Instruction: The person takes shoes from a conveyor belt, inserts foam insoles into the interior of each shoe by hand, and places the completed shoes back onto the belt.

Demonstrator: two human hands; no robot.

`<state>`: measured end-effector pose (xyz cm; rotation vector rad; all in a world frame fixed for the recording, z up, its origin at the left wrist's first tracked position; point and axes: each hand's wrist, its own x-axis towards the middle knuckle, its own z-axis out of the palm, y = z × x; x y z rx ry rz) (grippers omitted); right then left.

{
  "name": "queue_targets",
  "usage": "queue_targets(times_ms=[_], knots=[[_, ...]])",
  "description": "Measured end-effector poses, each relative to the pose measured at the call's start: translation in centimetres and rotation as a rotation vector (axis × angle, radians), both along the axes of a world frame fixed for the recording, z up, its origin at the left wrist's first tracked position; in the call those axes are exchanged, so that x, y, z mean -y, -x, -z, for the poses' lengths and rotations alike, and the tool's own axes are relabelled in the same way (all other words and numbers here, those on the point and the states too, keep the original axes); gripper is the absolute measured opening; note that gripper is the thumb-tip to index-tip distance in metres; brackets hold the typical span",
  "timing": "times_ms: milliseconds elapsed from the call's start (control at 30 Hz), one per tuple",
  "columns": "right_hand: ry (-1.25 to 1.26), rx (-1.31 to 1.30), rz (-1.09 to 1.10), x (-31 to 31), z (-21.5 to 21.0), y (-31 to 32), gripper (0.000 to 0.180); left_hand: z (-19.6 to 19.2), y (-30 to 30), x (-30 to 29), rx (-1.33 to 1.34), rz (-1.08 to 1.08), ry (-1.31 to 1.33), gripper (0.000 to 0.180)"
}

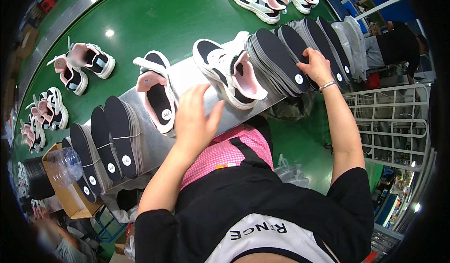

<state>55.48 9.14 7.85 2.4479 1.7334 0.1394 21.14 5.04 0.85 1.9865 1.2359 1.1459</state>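
Observation:
My left hand (pixel 193 120) is over the metal bench with thumb and fingers spread, holding nothing. Just left of it stands a white, black and pink sneaker (pixel 143 87), a black insole (pixel 158 100) with a round white sticker inside it. A second sneaker (pixel 215 63) sits to the right of the left hand, its pink-lined opening facing me. Farther right, my right hand (pixel 318 68) has thumb and fingers closed at the edge of a black insole (pixel 293 42) among the stacks. How many layers it grips is hidden.
More insole stacks (pixel 124 136) tied with string stand at the left, beside a cardboard box (pixel 77 199) with clear plastic. Sneakers lie on the green surface (pixel 154 10) beyond the bench. A white wire rack (pixel 393 122) is at the right. Other people are at the far right and lower left.

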Motion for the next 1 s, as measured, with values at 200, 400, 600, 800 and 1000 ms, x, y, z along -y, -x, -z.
queue_targets(times_ms=[200, 400, 600, 800, 1000], knots=[[-0.028, -0.118, 0.004, -0.4, 0.3, -1.7, 0.040, 1.1, -8.2, -6.1, 0.114, -0.073, 0.003, 0.051], [-0.231, -0.869, 0.001, 0.7, -4.3, -0.2, 0.022, 0.0, -7.8, -6.2, 0.202, -0.075, 0.272, 0.029], [0.482, -1.055, 0.139, 3.5, -7.2, 10.9, 0.018, -0.4, -7.0, -5.6, 0.098, -0.114, 0.283, 0.026], [0.539, -0.897, -0.172, 2.3, -3.1, 11.0, 0.018, -1.3, -6.4, -5.2, 0.095, -0.053, 0.384, 0.026], [0.569, -0.726, -0.288, 1.5, -1.7, 12.5, 0.018, -0.4, -6.2, -4.7, 0.014, -0.085, 0.281, 0.021]])
